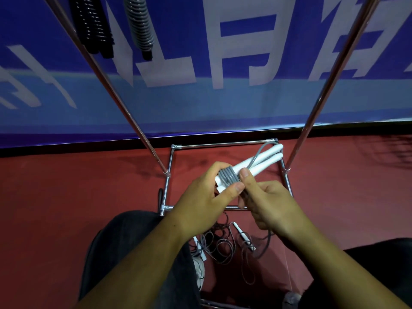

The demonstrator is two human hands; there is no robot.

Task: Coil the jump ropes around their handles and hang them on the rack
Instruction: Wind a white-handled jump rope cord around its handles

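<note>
Black coiled jump rope (93, 25) hangs at the top left, cut off by the upper edge, with a grey coiled jump rope (140, 23) just beside it on its right. Behind them stretches a blue banner (223, 52) with large white characters. A slanted chrome rack pole (107, 85) runs from the top left down to a rectangular chrome base frame (223, 144) on the dark red floor (55, 197). A second chrome pole (330, 85) rises from the frame's right side.

Low in the centre, above the frame, the person's left hand (200, 201) grips the near ends of two white cylindrical plastic handles (263, 161) held side by side. Its fingers curl behind them and its thumb presses across the front. Tight turns of grey rope (228, 178) are wrapped round both handles right at this grip, between the left thumb and fingers. The handles stick out up and to the right, past both hands, and a strand of the rope runs along them to their far ends.

The right hand (267, 206) touches the left, just right of the wrapped turns. Its thumb and curled fingers pinch the grey rope against the handles. Below the hands, loose dark ropes (223, 244) with slim white handles lie tangled on the floor between the person's dark-trousered knees (124, 253).
</note>
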